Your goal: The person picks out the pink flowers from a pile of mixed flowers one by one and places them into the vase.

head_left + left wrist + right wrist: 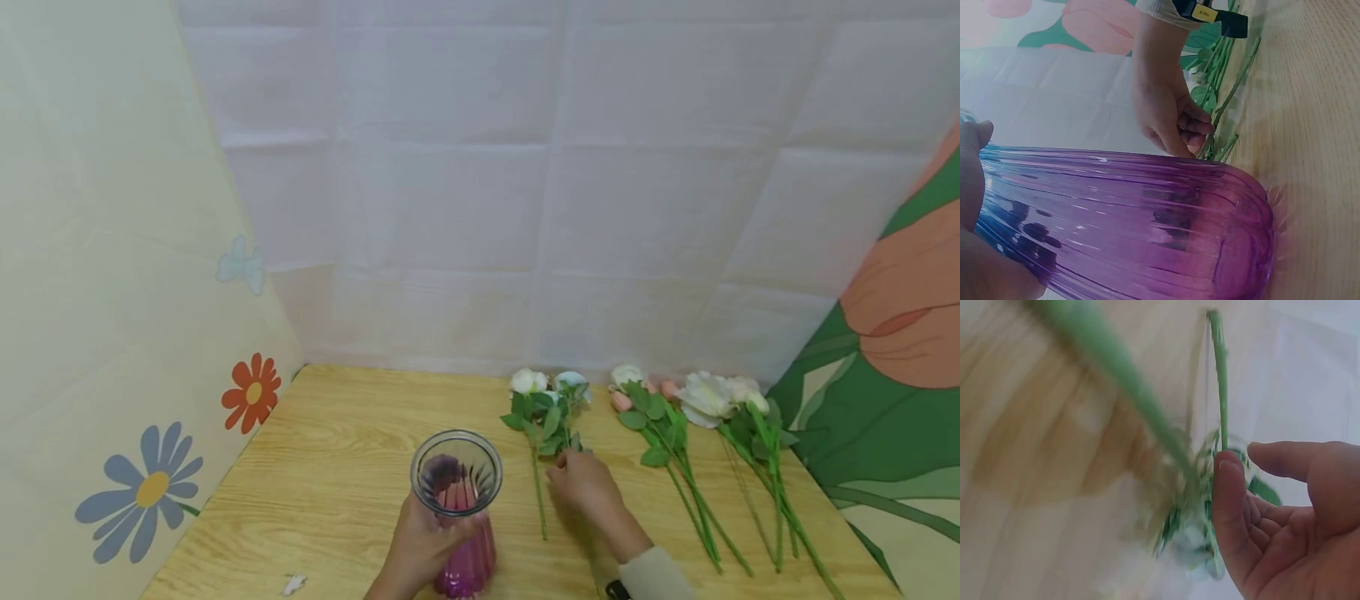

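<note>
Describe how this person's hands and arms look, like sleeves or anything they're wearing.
Neither the left hand nor the right hand wears a glove. The right arm has a pale sleeve ending near the wrist, and a black band with a small yellow label, its print too small to read. No sleeve shows on the left.

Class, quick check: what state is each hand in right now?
Left hand: holding the vase.
Right hand: open, near the flower stems.
</note>
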